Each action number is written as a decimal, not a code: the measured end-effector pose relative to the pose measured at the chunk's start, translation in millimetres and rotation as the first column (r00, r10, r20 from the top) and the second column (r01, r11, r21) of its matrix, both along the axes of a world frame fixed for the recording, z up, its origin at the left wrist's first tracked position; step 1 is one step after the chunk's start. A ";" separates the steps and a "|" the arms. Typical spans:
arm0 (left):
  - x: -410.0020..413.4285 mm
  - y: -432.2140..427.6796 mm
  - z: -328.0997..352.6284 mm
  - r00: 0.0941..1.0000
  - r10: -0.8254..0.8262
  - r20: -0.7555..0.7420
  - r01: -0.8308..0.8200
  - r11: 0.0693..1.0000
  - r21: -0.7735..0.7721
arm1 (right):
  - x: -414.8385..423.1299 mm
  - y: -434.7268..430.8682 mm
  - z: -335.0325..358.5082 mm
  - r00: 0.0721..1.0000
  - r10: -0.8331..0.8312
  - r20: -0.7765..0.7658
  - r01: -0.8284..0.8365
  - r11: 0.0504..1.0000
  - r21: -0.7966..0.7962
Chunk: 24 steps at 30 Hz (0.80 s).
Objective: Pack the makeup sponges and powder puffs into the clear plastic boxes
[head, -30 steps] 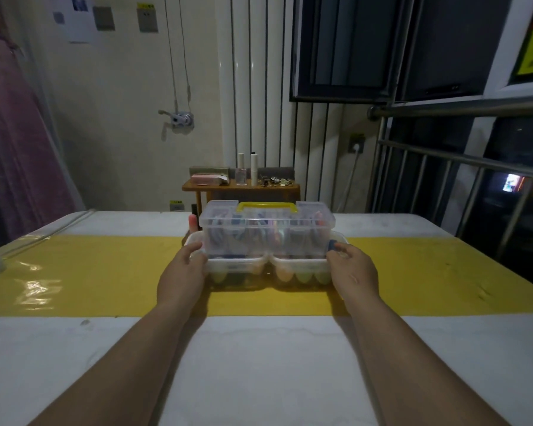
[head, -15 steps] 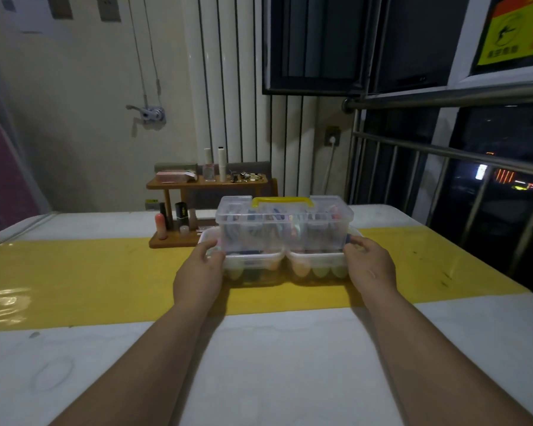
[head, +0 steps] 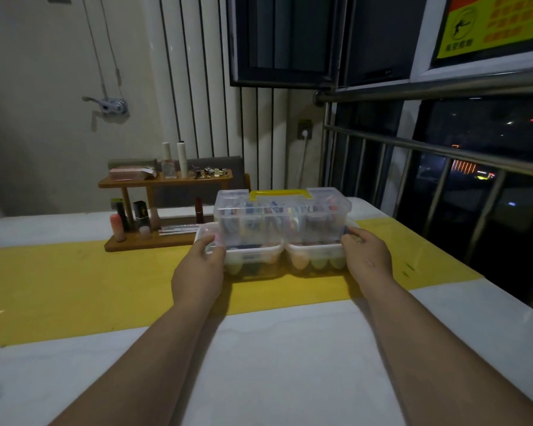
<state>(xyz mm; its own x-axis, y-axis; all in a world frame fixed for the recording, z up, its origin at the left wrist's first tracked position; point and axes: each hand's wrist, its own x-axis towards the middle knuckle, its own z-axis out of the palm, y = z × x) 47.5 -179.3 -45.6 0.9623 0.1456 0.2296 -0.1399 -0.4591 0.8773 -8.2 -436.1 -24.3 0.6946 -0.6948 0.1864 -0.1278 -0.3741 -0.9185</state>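
Clear plastic boxes point(head: 253, 260), two, sit side by side on one yellow runner point(head: 74, 287), one taller handled case point(head: 280, 219) stacked across them. Three sponges point(head: 299, 261) show through the right box's front. The left hand point(head: 197, 272) curls round the left box's end, and the right hand point(head: 368, 261) round the right box's end.

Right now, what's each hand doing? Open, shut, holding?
Left hand: grips the left end of the left clear box.
Right hand: grips the right end of the right clear box.
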 end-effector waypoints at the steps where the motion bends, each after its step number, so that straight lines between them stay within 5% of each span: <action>1: -0.1 -2.4 0.2 1.000 0.003 0.001 -0.003 1.000 0.007 | -0.1 -1.9 0.1 1.000 0.000 0.001 0.000 1.000 0.002; 17: -4.0 -26.2 -6.5 0.999 0.028 0.024 -0.029 0.999 0.045 | 1.9 -16.8 -4.4 1.000 -0.007 0.002 0.007 0.999 0.051; 24: -10.4 -17.6 -7.3 0.998 0.005 0.070 -0.005 1.000 -0.001 | -0.6 -17.1 0.1 0.996 0.032 -0.087 -0.037 0.998 -0.048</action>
<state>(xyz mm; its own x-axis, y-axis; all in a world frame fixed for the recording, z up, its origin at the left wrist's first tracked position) 37.2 -196.9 -52.9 0.9433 0.1504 0.2960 -0.1986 -0.4587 0.8661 -8.7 -453.2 -24.2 0.7329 -0.6616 0.1586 -0.1917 -0.4246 -0.8849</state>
